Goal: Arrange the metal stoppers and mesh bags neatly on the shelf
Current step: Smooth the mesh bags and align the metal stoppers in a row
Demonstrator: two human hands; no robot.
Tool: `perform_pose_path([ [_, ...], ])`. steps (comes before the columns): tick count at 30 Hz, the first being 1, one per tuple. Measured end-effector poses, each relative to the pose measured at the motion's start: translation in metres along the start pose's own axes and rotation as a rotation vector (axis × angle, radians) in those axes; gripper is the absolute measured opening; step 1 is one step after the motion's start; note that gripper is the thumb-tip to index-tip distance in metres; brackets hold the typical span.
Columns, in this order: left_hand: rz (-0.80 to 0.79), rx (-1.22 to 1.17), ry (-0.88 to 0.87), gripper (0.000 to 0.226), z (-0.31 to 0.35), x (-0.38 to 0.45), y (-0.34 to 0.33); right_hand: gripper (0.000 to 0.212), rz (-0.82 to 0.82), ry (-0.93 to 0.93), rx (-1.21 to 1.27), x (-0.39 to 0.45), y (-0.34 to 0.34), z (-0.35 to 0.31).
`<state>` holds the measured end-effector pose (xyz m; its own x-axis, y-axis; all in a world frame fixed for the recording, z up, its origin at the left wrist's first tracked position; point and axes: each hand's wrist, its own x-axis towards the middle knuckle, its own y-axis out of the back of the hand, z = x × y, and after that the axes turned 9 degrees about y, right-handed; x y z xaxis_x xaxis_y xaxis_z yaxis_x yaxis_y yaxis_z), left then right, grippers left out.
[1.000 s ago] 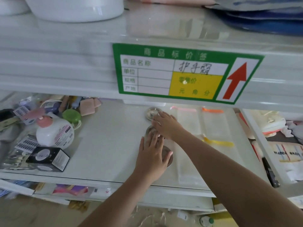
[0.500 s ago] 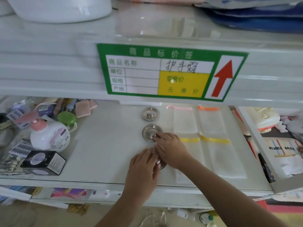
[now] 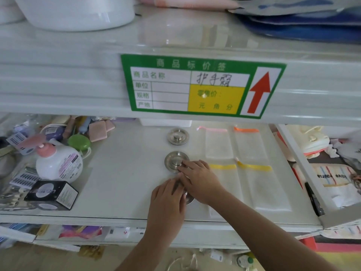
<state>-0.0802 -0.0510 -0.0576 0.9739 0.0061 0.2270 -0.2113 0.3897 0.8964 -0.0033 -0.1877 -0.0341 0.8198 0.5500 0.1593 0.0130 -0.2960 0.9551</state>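
Three round metal stoppers stand in a front-to-back line on the white shelf [image 3: 121,173]. The far stopper [image 3: 177,135] and the middle stopper [image 3: 174,160] are in plain sight. The near stopper [image 3: 189,198] is mostly hidden under both hands. My left hand [image 3: 168,200] lies over its left side. My right hand [image 3: 199,180] covers its right side, and its fingertips touch the middle stopper's rim. To the right lie several flat mesh bags: a pink-topped bag [image 3: 217,143], an orange-topped bag [image 3: 249,143], and two yellow-topped bags [image 3: 259,184] in front.
The shelf's left end holds a clutter: a white pump bottle [image 3: 58,163], a black box [image 3: 51,194], a green round case [image 3: 79,142] and pink pads [image 3: 97,132]. A green price label [image 3: 201,85] sits on the upper shelf's front edge. A neighbouring shelf with towels [image 3: 336,178] is at right.
Both hands have drawn back toward the shelf's front, from the middle stopper to the near one. The far and middle stoppers are now uncovered. The camera view shifted slightly.
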Motion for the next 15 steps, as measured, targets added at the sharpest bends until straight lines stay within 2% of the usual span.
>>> perform_pose_path([
  [6,0.013,-0.023,0.014,0.035,0.0,-0.006,0.001,0.033,0.174,-0.113,-0.021,-0.029,0.001,-0.001],
  [15,-0.01,-0.011,-0.021,0.034,-0.003,-0.006,0.004,0.038,0.089,-0.212,-0.167,-0.079,-0.013,-0.004],
])
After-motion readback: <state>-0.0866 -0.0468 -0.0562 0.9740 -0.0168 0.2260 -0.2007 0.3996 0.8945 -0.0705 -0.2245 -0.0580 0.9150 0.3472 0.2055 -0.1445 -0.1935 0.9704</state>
